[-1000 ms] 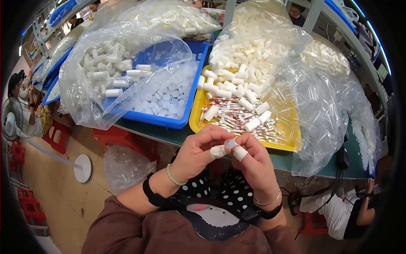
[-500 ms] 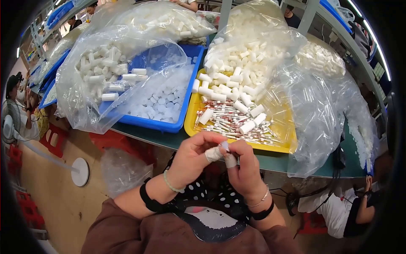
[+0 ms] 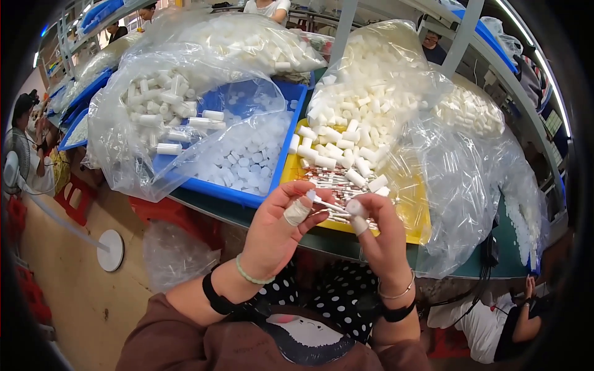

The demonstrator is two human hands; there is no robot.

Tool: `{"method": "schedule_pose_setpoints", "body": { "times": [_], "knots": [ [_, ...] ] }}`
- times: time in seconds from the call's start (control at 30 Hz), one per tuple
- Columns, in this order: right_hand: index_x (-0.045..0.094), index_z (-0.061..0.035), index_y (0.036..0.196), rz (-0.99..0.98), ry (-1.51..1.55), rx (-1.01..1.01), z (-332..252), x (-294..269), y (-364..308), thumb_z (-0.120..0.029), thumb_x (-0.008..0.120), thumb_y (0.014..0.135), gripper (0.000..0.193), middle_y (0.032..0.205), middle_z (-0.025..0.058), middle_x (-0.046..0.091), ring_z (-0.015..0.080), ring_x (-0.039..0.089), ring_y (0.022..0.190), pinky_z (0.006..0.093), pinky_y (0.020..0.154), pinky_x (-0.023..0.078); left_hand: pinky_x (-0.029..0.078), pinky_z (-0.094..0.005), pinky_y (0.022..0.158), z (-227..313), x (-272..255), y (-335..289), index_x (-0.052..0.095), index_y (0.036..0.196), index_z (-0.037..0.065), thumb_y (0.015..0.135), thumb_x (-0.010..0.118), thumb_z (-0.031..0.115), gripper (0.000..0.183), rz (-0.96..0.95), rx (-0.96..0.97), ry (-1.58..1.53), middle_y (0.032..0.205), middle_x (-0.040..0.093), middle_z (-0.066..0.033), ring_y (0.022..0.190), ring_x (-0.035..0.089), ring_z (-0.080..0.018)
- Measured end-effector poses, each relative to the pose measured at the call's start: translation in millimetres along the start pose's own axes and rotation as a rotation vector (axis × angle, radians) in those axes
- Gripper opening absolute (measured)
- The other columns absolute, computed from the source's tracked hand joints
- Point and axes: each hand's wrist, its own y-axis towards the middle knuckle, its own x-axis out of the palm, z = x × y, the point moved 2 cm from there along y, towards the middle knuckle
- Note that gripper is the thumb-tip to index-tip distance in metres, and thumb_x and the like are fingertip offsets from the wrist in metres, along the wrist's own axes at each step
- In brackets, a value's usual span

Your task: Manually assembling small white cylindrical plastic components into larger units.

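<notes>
My left hand [image 3: 272, 226], a finger wrapped in white tape, pinches a small translucent white cap [image 3: 311, 195] between thumb and fingertip. A thin white stick-like piece [image 3: 324, 203] runs from the cap toward the right. In my right hand [image 3: 385, 226], thumb and fingers close on a short white cylinder [image 3: 355, 208], end facing left; one of these fingers is taped too. Both hands are over the front edge of a yellow tray [image 3: 417, 213], which holds thin white-and-red stick pieces [image 3: 328, 179] and white cylinders [image 3: 346, 139].
Left of the yellow tray is a blue tray [image 3: 296, 117] with translucent caps [image 3: 244, 164] and a clear bag of white cylinders [image 3: 151, 102]. A large bag of cylinders [image 3: 383, 68] leans behind. Crumpled clear plastic [image 3: 455, 191] lies at the right. Red stools [image 3: 176, 213] stand below the table.
My hands, which were together, have moved apart. The right hand has shifted right and now shows a white cylinder; the left has opened slightly, revealing the cap and thin piece.
</notes>
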Motion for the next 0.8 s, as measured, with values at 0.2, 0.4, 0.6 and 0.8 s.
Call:
{"method": "schedule_pose_setpoints", "body": {
  "times": [0.2, 0.4, 0.6, 0.8],
  "knots": [
    [0.05, -0.0011, 0.121, -0.042, 0.294, 0.053, -7, 15, -21, -0.003, 0.052, 0.092, 0.029, 0.102, 0.0079, 0.06, 0.0131, 0.058, 0.087, 0.0257, 0.077, 0.047, 0.048, -0.0309, 0.092, -8, 3, -5, 0.05, 0.114, 0.002, 0.094, 0.057, 0.015, 0.025, -0.107, 0.11, 0.254, 0.112, 0.062, -0.0108, 0.103, 0.059, -0.0162],
    [0.049, -0.0024, 0.123, -0.064, 0.445, 0.14, -12, 11, -29, -0.011, 0.046, 0.098, 0.026, 0.097, 0.0051, 0.061, 0.0078, 0.05, 0.078, 0.0205, 0.072, 0.043, 0.048, -0.0311, 0.092, -1, -2, -9, 0.05, 0.115, 0.0, 0.092, 0.059, 0.013, 0.028, -0.258, 0.203, 0.398, 0.113, 0.062, -0.0116, 0.104, 0.06, -0.0165],
    [0.049, -0.0008, 0.121, -0.124, 0.23, -0.008, -12, 10, -30, -0.007, 0.044, 0.097, 0.026, 0.098, 0.009, 0.06, 0.0152, 0.056, 0.086, 0.0259, 0.079, 0.045, 0.049, -0.0286, 0.09, 5, -3, -9, 0.051, 0.117, -0.001, 0.091, 0.059, 0.008, 0.028, -0.409, 0.22, 0.5, 0.113, 0.061, -0.0113, 0.104, 0.059, -0.0153],
    [0.054, 0.0004, 0.115, -0.162, 0.411, 0.216, -6, 7, -29, -0.007, 0.041, 0.096, 0.024, 0.096, 0.0077, 0.061, 0.0148, 0.057, 0.088, 0.0267, 0.082, 0.045, 0.049, -0.0272, 0.088, 13, -7, -1, 0.05, 0.119, -0.001, 0.092, 0.058, 0.007, 0.029, -0.524, 0.059, 0.689, 0.111, 0.061, -0.0087, 0.101, 0.059, -0.0136]
  ]
}}
